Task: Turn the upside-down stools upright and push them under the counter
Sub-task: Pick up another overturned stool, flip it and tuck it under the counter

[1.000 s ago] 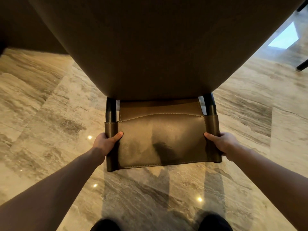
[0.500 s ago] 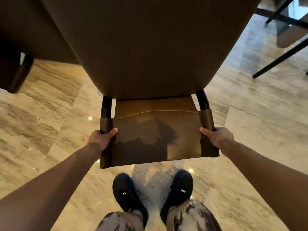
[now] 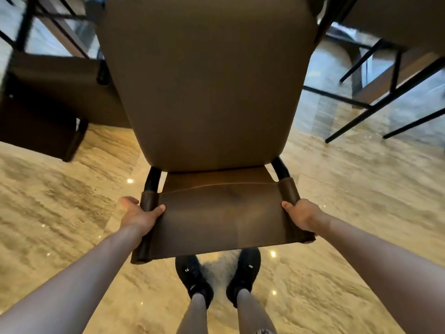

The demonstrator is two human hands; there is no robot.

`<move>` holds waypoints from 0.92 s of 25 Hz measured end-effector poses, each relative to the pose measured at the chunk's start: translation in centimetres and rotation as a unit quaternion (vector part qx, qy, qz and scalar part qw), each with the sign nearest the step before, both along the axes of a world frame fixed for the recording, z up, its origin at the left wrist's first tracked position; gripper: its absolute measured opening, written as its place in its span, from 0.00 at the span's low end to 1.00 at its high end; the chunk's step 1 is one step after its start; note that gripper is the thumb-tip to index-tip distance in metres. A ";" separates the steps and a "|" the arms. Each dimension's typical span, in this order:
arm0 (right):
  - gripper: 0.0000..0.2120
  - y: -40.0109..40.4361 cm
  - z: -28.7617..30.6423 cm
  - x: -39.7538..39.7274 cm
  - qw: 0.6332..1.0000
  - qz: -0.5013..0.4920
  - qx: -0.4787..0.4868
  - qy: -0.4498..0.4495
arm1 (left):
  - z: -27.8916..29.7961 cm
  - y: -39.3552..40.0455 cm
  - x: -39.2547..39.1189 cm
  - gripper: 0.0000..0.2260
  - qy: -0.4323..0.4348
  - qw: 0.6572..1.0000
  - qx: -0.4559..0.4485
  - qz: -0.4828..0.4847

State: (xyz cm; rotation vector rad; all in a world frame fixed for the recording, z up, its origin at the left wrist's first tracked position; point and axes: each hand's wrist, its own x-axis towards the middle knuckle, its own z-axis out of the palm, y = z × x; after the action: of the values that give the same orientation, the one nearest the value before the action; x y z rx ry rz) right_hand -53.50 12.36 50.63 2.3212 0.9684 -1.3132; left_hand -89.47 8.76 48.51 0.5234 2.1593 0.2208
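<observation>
A brown leather stool (image 3: 207,88) fills the middle of the head view, its seat stretching away from me and its low backrest (image 3: 221,220) nearest me. My left hand (image 3: 139,215) grips the backrest's left post. My right hand (image 3: 301,213) grips the right post. Black metal frame tubes show between seat and backrest. The stool's legs are hidden beneath the seat.
A second brown stool (image 3: 55,97) stands at the left. Black metal legs (image 3: 375,109) of another stool cross the upper right. My feet in black shoes (image 3: 195,278) stand on the glossy marble floor (image 3: 60,213) just behind the backrest.
The view has pulled back and up, so the neighbouring stools at left and right now show more. My feet came into view. Both hands keep their grip on the backrest.
</observation>
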 end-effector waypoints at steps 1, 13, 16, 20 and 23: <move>0.22 0.6 2.2 -0.3 1.000 0.005 -0.004 -0.004 | 2.3 0.5 -0.1 0.28 0.004 1.000 -0.002 -0.007; 0.21 11.5 20.5 -2.3 0.968 0.225 0.062 -0.097 | 20.7 10.8 -2.3 0.13 0.036 0.982 0.022 -0.182; 0.18 15.4 23.1 -3.0 0.981 0.170 0.071 -0.060 | 23.6 14.4 -2.8 0.12 0.119 0.955 0.026 -0.271; 0.13 19.9 26.4 -4.0 0.964 0.190 0.170 -0.080 | 27.1 19.3 -2.6 0.10 0.207 0.928 0.061 -0.303; 0.14 22.4 27.3 -4.1 0.931 0.242 0.247 -0.113 | 28.8 21.4 -2.1 0.08 0.273 0.905 0.109 -0.307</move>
State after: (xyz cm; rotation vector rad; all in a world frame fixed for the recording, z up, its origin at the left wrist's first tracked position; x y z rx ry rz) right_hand -57.61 34.74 77.96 2.2627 1.8006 -0.6377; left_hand -91.53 30.21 77.32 1.5085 2.3723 -0.0486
